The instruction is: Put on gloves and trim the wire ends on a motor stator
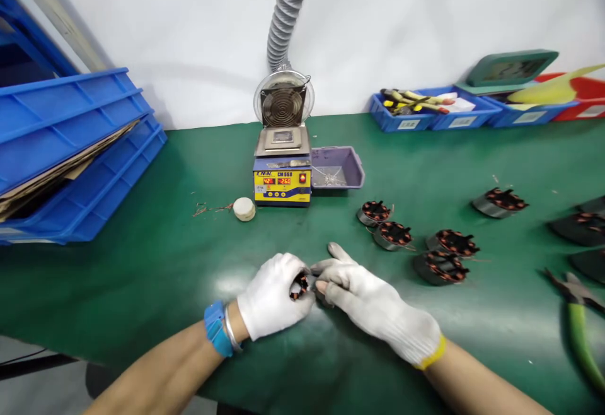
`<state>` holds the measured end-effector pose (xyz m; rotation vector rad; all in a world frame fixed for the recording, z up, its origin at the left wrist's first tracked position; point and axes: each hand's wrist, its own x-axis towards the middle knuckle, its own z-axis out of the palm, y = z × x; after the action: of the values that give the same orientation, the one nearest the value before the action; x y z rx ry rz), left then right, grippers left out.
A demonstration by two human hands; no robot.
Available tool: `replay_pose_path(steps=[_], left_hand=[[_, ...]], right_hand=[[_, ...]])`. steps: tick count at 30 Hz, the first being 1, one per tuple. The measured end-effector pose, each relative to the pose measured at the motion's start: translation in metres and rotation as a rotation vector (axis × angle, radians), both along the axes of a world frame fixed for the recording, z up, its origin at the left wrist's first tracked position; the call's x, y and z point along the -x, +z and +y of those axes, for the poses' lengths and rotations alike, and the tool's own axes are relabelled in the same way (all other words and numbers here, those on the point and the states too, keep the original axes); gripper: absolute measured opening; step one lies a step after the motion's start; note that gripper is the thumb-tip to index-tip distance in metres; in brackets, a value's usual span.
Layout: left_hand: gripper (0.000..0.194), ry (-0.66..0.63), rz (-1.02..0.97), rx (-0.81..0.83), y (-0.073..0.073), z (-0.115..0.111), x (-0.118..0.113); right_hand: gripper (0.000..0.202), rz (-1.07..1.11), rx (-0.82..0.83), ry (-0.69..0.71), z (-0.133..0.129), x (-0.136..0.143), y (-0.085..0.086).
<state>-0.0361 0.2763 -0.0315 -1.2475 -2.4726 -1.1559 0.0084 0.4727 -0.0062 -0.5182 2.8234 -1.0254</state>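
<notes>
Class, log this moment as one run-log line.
left hand: grips copper-wound stator | right hand: pinching it | green bench mat

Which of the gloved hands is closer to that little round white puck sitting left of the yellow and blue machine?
Left. The left hand lies below and slightly right of the white puck, apart from it, curled around a small copper-wound part. The right hand is farther right, its fingertips at that same part.

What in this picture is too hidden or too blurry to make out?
Head view:
- Wound coil part: mostly covered by the gloved left hand and right hand.
- Solder pot's display: digits too small to read.
- Green-handled pliers: handles cut off by the right edge.
- Bin labels: blurred.
</notes>
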Motion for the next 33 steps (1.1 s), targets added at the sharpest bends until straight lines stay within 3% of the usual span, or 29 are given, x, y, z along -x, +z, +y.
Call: replay_pose_path(steps=[5,10,13,17,19,22,24,28,33], left_hand=[[0.012,-0.006,0.231,-0.072,-0.012,0.006,0.003],[0.011,-0.012,0.254,-0.083,-0.013,0.006,0.001],[0.012,-0.021,0.259,-0.096,-0.015,0.005,0.002],[0.011,-0.032,0.255,-0.110,-0.018,0.005,0.004],[0.010,-0.033,0.264,-0.129,-0.018,0.006,0.003],[0.008,-0.028,0.246,-0.134,-0.016,0.007,0.002],[0.007,-0.030,0.227,-0.117,-0.016,0.007,0.002],[0.009,-0.049,0.234,-0.150,-0.016,0.008,0.003],[0.005,-0.022,0.203,-0.121,-0.016,0.010,0.003]], right_hand=[[0.046,-0.161,-0.093,-0.062,0.000,-0.004,0.010],[0.053,-0.186,-0.114,-0.210,0.003,-0.001,0.025],[0.046,-0.219,-0.240,-0.282,0.004,0.000,0.035],[0.036,-0.310,-0.396,-0.151,0.010,-0.005,0.043],[0.039,-0.346,-0.324,-0.113,0.019,-0.006,0.045],[0.060,-0.240,-0.038,-0.221,0.030,0.000,0.048],[0.071,-0.294,0.100,-0.186,0.029,0.009,0.050],[0.047,-0.725,0.146,0.080,0.008,0.029,0.048],[0.045,-0.874,0.337,-0.053,-0.009,0.038,0.032]])
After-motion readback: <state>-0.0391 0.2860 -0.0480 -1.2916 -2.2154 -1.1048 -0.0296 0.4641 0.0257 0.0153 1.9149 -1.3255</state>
